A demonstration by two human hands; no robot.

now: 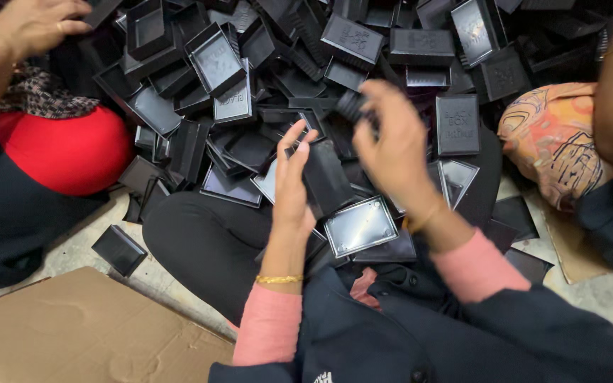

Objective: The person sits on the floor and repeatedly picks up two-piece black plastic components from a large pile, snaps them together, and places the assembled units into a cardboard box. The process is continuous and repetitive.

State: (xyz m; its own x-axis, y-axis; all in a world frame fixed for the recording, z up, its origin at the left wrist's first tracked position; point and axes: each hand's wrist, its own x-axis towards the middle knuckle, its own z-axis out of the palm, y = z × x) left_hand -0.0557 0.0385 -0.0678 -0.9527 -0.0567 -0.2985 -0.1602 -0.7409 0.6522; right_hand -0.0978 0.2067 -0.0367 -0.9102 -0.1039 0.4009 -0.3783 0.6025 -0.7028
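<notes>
Concrete floor [608,294], pale and speckled, shows only in patches around the seated person; a flattened sheet of cardboard [86,333] covers the lower left corner, and a second scrap lies at the right edge; between them, nearly all ground ahead is buried under a heap of black plastic trays [250,85], some upturned, some showing glossy insides; one stray tray [119,250] sits apart on the floor beside the cardboard; the left hand [294,186] stands upright, fingers nearly straight and together, pressed flat against the side of a black tray piece [326,177] held above the lap; the right hand [390,145] is blurred, fingers curled loosely over the piece's far upper corner, and whether it truly grips cannot be told; a co-worker's hand [33,25] reaches into the heap at upper left above a red-clad knee [72,152]; another person's patterned knee [558,138] crowds the right; free room remains only near the lap.
</notes>
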